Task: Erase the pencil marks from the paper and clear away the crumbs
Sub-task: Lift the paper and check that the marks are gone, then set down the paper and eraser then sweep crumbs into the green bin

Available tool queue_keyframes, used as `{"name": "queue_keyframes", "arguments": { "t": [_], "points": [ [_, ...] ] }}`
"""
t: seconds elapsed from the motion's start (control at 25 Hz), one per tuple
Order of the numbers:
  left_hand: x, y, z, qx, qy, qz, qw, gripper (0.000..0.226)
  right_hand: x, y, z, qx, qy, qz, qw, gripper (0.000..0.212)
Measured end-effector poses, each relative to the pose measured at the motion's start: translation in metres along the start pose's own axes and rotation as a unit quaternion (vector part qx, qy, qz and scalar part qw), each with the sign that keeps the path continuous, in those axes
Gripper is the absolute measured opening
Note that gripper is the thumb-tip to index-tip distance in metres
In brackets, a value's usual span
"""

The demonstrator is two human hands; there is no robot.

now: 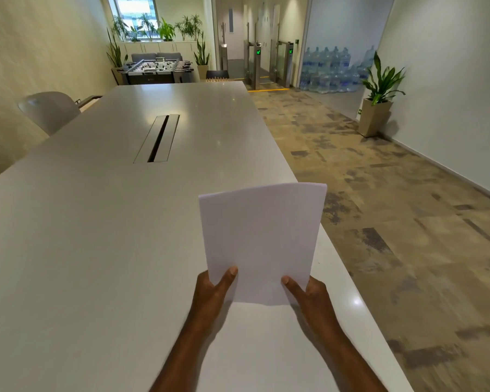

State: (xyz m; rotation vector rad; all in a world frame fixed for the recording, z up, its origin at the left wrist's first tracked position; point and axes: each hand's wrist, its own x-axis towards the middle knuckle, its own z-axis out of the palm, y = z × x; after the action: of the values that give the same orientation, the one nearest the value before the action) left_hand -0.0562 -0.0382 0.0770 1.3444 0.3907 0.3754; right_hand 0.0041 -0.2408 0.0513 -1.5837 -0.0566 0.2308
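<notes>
- Paper (262,241): white sheet, held upright above the near right part of the bench (96,222), its top edge slightly curved; no marks can be made out on the facing side.
- Left hand (210,292): pinches the sheet's lower left corner, thumb on the front.
- Right hand (311,295): pinches the lower right corner, thumb on the front.
- Bench: long, pale grey, with a cable slot (157,138) along its middle.
- Chair (50,110): far left, beside the bench.
- Potted plant (379,100): far right, against the wall.
</notes>
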Motion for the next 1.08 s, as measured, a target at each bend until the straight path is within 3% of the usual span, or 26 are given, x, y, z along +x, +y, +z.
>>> {"name": "queue_keyframes", "arguments": {
  "t": [0.12,0.32,0.52,0.76,0.92,1.08],
  "points": [
    [0.0,-0.014,-0.001,-0.022,-0.017,-0.031,0.999,0.018,0.006,0.009,-0.001,-0.034,-0.001,0.005,0.999,0.036],
    [0.015,-0.019,-0.01,-0.066,-0.006,-0.059,0.996,0.048,0.031,-0.011,0.017,-0.033,0.009,-0.023,0.999,0.065],
    [0.086,0.033,-0.023,0.013,0.073,-0.037,0.997,0.019,0.104,-0.06,0.064,-0.114,-0.027,-0.072,0.991,0.065],
    [0.18,0.049,-0.052,0.075,0.097,-0.094,0.988,0.03,0.188,-0.079,0.105,-0.143,-0.043,0.059,0.987,0.034],
    [0.219,0.03,-0.054,0.1,0.086,-0.161,0.978,0.026,0.221,-0.065,0.12,-0.216,-0.013,0.072,0.974,0.03],
    [0.242,0.012,-0.059,0.186,0.073,-0.17,0.965,0.029,0.235,-0.039,0.12,-0.313,-0.013,0.046,0.948,0.033]
  ]
}}
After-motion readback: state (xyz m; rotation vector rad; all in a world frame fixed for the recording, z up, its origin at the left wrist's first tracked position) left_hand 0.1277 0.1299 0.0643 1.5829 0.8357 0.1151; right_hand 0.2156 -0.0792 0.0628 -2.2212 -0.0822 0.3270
